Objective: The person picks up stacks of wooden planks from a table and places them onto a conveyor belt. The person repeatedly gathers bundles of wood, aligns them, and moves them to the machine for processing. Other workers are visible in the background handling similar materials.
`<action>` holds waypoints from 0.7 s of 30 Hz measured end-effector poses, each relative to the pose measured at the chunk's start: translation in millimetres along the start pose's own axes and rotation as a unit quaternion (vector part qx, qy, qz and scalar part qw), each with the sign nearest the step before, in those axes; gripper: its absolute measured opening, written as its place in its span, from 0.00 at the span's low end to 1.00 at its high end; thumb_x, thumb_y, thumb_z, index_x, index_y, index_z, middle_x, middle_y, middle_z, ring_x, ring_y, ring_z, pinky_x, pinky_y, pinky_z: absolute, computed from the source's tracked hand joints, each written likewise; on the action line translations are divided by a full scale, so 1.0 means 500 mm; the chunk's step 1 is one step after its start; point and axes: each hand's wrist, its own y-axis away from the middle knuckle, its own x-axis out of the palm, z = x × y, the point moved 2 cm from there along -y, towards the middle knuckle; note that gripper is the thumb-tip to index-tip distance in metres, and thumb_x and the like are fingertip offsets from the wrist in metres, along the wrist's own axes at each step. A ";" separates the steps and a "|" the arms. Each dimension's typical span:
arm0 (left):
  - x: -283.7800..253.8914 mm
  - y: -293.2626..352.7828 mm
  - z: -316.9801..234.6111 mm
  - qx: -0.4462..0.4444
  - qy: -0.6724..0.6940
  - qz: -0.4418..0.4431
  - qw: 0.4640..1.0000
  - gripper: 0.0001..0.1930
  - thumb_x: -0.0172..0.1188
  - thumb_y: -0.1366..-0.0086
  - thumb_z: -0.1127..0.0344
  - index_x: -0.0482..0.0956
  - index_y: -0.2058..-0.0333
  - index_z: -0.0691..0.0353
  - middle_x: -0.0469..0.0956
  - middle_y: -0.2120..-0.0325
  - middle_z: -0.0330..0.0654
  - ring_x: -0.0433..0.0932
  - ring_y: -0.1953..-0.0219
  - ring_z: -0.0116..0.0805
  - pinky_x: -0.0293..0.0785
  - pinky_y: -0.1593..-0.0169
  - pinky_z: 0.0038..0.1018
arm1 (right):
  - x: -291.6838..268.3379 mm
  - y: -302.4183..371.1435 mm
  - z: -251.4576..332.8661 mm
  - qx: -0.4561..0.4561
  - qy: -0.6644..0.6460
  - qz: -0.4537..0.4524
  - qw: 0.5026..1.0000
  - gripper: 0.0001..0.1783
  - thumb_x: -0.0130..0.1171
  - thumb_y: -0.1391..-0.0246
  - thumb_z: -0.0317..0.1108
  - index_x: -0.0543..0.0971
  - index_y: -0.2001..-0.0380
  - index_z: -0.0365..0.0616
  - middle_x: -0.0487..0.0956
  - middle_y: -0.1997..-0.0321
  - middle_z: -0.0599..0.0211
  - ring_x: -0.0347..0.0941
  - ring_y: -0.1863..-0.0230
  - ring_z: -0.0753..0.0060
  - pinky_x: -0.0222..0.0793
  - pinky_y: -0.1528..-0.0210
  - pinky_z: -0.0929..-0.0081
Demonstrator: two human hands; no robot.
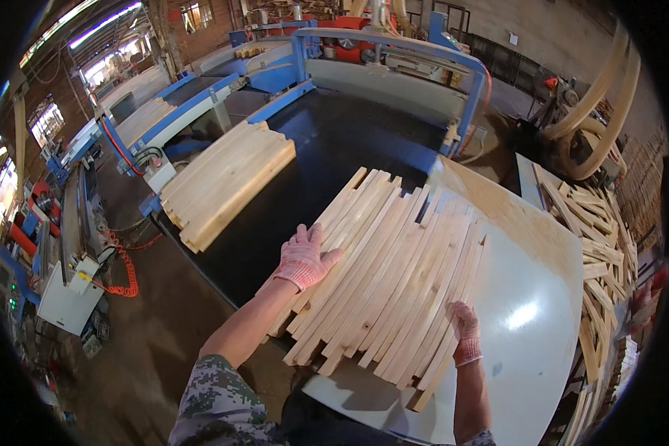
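Observation:
Many narrow pale wooden strips [394, 275] lie side by side in a loose sheet with uneven ends. They rest partly on a black conveyor belt [334, 141] and partly on a smooth pale board [535, 312]. My left hand [305, 260], in a pinkish knit glove, lies over the sheet's left edge with fingers spread and thumb apart. At the right edge, my gloved right hand [466, 332] has its fingers curled together against the outermost strip; its fingertips are partly hidden. A tighter block of strips [230, 182] sits farther left on the belt.
A blue frame [394, 41] spans the belt at its far end. Loose wooden offcuts [591, 253] are heaped on the right beside thick bent hoses [598, 111]. Another machine [70, 293] with a red coiled hose [123, 275] stands at left.

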 end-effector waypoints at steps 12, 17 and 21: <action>-0.111 -0.247 0.444 0.006 -0.098 -0.045 0.994 0.51 0.40 0.26 0.25 0.52 0.21 0.61 0.50 0.20 0.60 0.44 0.18 0.60 0.34 0.20 0.60 | 0.490 -0.084 -0.278 0.045 0.051 0.028 0.997 0.24 0.60 0.34 0.32 0.71 0.37 0.42 0.80 0.52 0.64 0.79 0.50 0.65 0.78 0.43 0.64; -0.080 -0.235 0.460 0.024 -0.113 -0.059 0.992 0.47 0.46 0.25 0.29 0.55 0.22 0.59 0.53 0.21 0.59 0.49 0.20 0.62 0.41 0.21 0.61 | 0.520 -0.061 -0.223 0.046 0.270 0.020 0.961 0.18 0.59 0.31 0.40 0.77 0.44 0.42 0.84 0.55 0.69 0.80 0.52 0.74 0.76 0.47 0.74; -0.091 -0.237 0.469 -0.001 -0.127 -0.052 0.991 0.48 0.46 0.25 0.29 0.52 0.21 0.59 0.50 0.20 0.58 0.47 0.19 0.60 0.42 0.21 0.59 | 0.604 -0.014 -0.114 0.078 0.777 0.053 0.622 0.42 0.47 0.30 0.69 0.85 0.50 0.35 0.88 0.51 0.46 0.86 0.49 0.48 0.79 0.45 0.57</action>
